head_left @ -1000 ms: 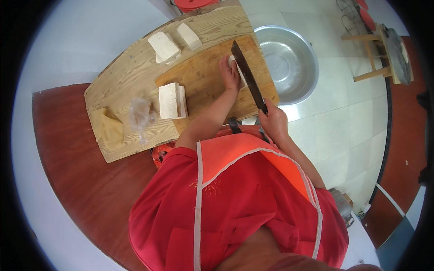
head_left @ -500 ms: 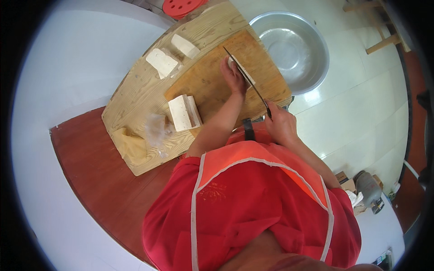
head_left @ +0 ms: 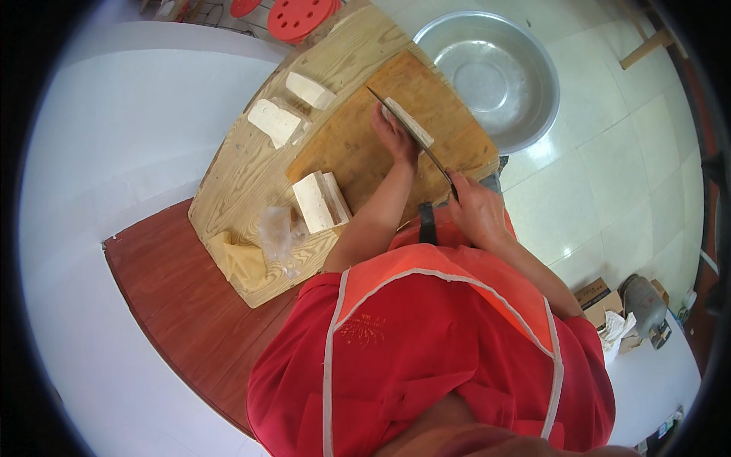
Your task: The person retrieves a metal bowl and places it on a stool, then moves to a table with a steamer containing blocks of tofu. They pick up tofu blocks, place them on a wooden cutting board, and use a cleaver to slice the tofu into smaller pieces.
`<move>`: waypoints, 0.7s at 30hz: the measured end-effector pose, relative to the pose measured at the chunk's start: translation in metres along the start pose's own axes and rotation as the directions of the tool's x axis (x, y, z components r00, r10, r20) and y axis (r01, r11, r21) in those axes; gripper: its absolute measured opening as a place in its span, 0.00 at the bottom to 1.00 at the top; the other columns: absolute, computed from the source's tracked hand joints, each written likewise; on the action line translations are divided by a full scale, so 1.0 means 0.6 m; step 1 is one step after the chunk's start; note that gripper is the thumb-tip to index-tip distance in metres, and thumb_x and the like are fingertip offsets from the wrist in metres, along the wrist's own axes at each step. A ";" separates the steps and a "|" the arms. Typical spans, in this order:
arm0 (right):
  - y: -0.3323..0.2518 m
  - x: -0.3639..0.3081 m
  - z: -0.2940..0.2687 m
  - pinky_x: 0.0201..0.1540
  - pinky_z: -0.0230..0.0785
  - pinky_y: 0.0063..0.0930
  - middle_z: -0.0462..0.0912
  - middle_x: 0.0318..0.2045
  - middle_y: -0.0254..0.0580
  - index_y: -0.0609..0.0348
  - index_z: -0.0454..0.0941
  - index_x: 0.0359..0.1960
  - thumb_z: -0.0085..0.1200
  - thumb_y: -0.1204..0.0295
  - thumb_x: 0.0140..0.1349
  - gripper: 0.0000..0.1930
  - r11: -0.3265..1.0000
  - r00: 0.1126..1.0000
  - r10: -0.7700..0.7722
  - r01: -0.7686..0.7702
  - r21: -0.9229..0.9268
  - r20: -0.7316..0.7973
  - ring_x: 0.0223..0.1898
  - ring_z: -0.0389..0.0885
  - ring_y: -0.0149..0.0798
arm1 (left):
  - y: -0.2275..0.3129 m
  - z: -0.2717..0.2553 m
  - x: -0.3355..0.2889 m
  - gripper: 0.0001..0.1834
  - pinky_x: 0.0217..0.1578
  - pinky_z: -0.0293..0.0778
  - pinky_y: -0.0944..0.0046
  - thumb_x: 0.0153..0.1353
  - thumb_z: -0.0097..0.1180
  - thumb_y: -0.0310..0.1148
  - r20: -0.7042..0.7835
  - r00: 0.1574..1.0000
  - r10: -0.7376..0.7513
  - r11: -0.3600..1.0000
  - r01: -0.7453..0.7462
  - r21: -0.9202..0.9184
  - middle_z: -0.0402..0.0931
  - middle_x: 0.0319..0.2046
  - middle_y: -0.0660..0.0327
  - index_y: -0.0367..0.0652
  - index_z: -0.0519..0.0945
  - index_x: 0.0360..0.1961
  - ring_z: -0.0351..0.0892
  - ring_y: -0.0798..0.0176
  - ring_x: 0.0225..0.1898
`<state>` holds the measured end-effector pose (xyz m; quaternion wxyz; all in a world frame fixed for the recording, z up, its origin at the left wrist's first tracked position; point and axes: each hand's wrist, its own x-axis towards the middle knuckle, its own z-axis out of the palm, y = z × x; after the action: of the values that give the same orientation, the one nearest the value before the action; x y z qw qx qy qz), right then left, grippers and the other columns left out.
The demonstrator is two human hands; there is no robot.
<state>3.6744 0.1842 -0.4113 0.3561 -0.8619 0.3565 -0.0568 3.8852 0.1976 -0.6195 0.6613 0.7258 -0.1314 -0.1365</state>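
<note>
- We see a slim white slab (head_left: 412, 122) on the cutting board (head_left: 466, 143), near the board's far right part, lying lengthwise along the knife (head_left: 436, 161).
- We find the blade edge-on to us, at the slab's left side; we cannot tell how deep it sits.
- Our right hand (head_left: 480, 212) has its fingers closed round the knife's handle.
- Our left hand (head_left: 396, 139) lies just left of the blade, fingers pointing away from us; we cannot tell whether they grip the slab or only rest by it.
- Near our left forearm we have a group of white blocks (head_left: 317, 202), partly on the board's edge.
- Farther off, on the wooden table (head_left: 237, 164), we see two more white pieces (head_left: 278, 123).
- Nearer us on that table are a clear plastic bag (head_left: 277, 234) and a tan cloth (head_left: 243, 261).
- Beyond the table's right edge we see a metal basin (head_left: 550, 107).
</note>
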 end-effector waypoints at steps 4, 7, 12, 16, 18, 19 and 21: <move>0.000 0.003 0.004 0.30 0.75 0.44 0.81 0.32 0.47 0.56 0.75 0.54 0.52 0.74 0.54 0.22 1.000 1.000 -0.010 0.010 -0.022 -0.017 0.29 0.81 0.52 | 0.008 0.001 0.001 0.18 0.59 0.60 0.55 0.72 0.41 0.33 0.008 1.000 0.030 0.999 -0.030 0.018 0.67 0.53 0.49 0.37 0.68 0.59 0.65 0.49 0.57; -0.001 0.004 0.003 0.30 0.75 0.44 0.80 0.31 0.46 0.56 0.75 0.54 0.52 0.73 0.54 0.22 0.999 1.000 -0.011 0.010 -0.047 -0.003 0.28 0.81 0.52 | 0.006 0.001 0.000 0.18 0.59 0.60 0.54 0.72 0.41 0.33 0.029 0.999 0.019 1.000 -0.019 0.008 0.67 0.53 0.50 0.37 0.68 0.58 0.65 0.50 0.56; -0.004 0.006 -0.006 0.29 0.75 0.44 0.80 0.31 0.46 0.56 0.75 0.54 0.52 0.73 0.54 0.22 0.998 1.000 -0.021 0.021 -0.060 0.010 0.28 0.81 0.52 | 0.000 -0.001 0.004 0.17 0.59 0.60 0.55 0.71 0.42 0.31 0.054 0.993 0.101 0.993 -0.103 0.052 0.66 0.54 0.50 0.37 0.69 0.58 0.64 0.50 0.57; -0.008 0.010 -0.009 0.30 0.75 0.45 0.80 0.32 0.47 0.57 0.74 0.54 0.52 0.73 0.55 0.22 0.999 0.999 -0.012 0.014 -0.050 0.034 0.29 0.81 0.53 | 0.003 0.000 0.003 0.16 0.60 0.60 0.54 0.70 0.44 0.29 0.021 0.991 0.135 0.984 -0.136 0.111 0.66 0.55 0.49 0.37 0.70 0.57 0.64 0.48 0.58; -0.009 0.011 -0.008 0.30 0.75 0.46 0.80 0.33 0.48 0.57 0.73 0.54 0.52 0.73 0.55 0.22 0.999 1.000 -0.010 0.011 -0.035 0.024 0.29 0.82 0.53 | 0.006 0.003 -0.002 0.16 0.61 0.59 0.54 0.70 0.44 0.29 -0.005 0.988 0.154 0.981 -0.152 0.118 0.67 0.55 0.48 0.37 0.70 0.57 0.64 0.47 0.59; -0.009 0.011 -0.007 0.30 0.75 0.46 0.80 0.33 0.48 0.57 0.73 0.54 0.52 0.73 0.55 0.22 0.999 0.999 -0.006 0.007 -0.031 0.037 0.30 0.82 0.53 | 0.007 0.004 -0.004 0.16 0.61 0.59 0.53 0.70 0.44 0.29 -0.015 0.987 0.158 0.980 -0.155 0.123 0.67 0.55 0.48 0.37 0.70 0.57 0.64 0.47 0.59; -0.009 0.011 -0.006 0.31 0.75 0.46 0.81 0.33 0.49 0.58 0.73 0.54 0.52 0.73 0.55 0.22 1.000 0.999 -0.014 0.014 -0.022 0.037 0.30 0.82 0.54 | 0.009 0.006 -0.006 0.16 0.61 0.59 0.53 0.70 0.45 0.28 -0.032 0.986 0.164 0.978 -0.159 0.137 0.67 0.55 0.47 0.36 0.70 0.57 0.64 0.46 0.59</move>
<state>3.6810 0.1805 -0.4061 0.3523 -0.8693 0.3445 -0.0395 3.8803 0.1949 -0.6142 0.6228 0.7581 -0.1845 -0.0575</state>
